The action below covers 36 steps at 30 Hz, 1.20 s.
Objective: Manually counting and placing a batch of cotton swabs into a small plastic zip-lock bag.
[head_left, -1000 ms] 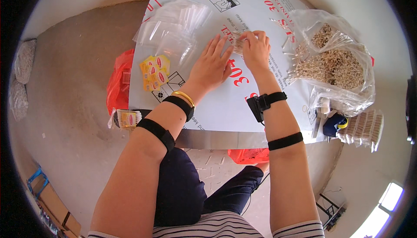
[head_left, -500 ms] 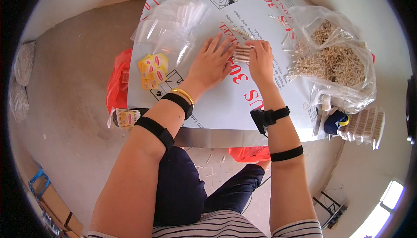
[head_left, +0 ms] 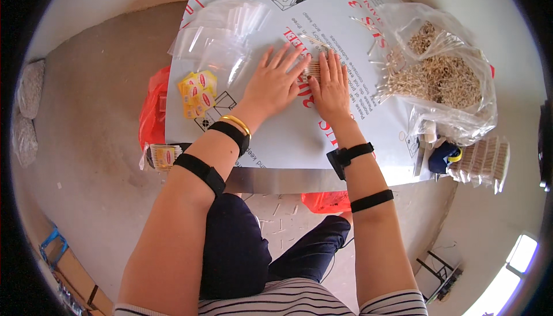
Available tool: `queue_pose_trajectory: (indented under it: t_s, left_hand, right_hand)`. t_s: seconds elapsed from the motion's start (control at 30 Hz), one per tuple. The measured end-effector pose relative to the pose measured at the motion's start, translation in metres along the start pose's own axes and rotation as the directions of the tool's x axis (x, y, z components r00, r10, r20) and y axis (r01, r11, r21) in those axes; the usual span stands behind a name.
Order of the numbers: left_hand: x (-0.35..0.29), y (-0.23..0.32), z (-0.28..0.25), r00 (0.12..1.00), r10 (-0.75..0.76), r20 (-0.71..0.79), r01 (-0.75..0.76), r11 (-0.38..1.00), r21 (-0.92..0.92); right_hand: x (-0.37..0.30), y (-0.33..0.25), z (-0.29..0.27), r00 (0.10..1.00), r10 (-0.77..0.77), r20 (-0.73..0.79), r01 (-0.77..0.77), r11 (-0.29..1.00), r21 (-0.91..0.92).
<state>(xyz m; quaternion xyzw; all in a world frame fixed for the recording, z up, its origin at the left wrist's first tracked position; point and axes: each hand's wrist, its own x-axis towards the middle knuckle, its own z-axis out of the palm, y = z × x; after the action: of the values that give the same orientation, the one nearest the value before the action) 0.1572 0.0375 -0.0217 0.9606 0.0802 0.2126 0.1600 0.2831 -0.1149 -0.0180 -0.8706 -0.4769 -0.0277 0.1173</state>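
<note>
a small row of thin sticks (head_left: 313, 69) lies flat on the table (head_left: 276, 143), in the gap between the person's two hands. the left hand (head_left: 275, 81) is open, its fingers spread out, with the tips right by one end of the row. the right hand (head_left: 331, 90) is open too, flat and pointing away, right by the other end. neither one is closed around anything; i can't tell how hard they press. to me it looks like the sticks are being made neat and even. i think the next move calls for a soft push from both sides, so none roll off. just past the fingers lie some loose sticks (head_left: 314, 40). off to the left are clear bags (head_left: 222, 28) and yellow cards (head_left: 197, 93). on the right sits a big see-through bag (head_left: 455, 82) full of more sticks.
</note>
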Motion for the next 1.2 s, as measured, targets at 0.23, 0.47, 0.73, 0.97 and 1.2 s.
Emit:
queue_pose_trajectory:
  t_s: [0.23, 0.47, 0.73, 0.97, 1.2]
  left_hand:
    - [-0.004, -0.001, 0.009, 0.999, 0.014, 0.033, -0.017, 0.997, 0.081]
    - [-0.002, 0.026, 0.005, 0.976, -0.063, 0.21, 0.014, 0.974, 0.226]
    - [-0.004, 0.026, 0.004, 0.973, -0.118, 0.196, 0.044, 0.938, 0.344]
    - [-0.09, -0.003, -0.094, 0.978, -0.206, 0.041, 0.209, 0.971, -0.118]
    - [-0.252, -0.056, -0.189, 0.84, -0.538, -0.065, 0.536, 0.843, -0.049]
  right_hand:
    - [0.0, -0.003, 0.001, 1.0, 0.011, 0.009, -0.011, 1.0, -0.014]
    - [-0.004, -0.015, 0.009, 1.0, 0.004, 0.01, -0.005, 0.999, 0.047]
    - [0.0, -0.026, 0.007, 0.997, 0.034, 0.069, -0.032, 0.999, -0.026]
    - [-0.008, -0.024, 0.009, 0.996, 0.044, 0.08, -0.039, 0.997, -0.063]
    - [-0.04, -0.073, 0.014, 0.998, -0.002, 0.058, 0.003, 1.0, -0.018]
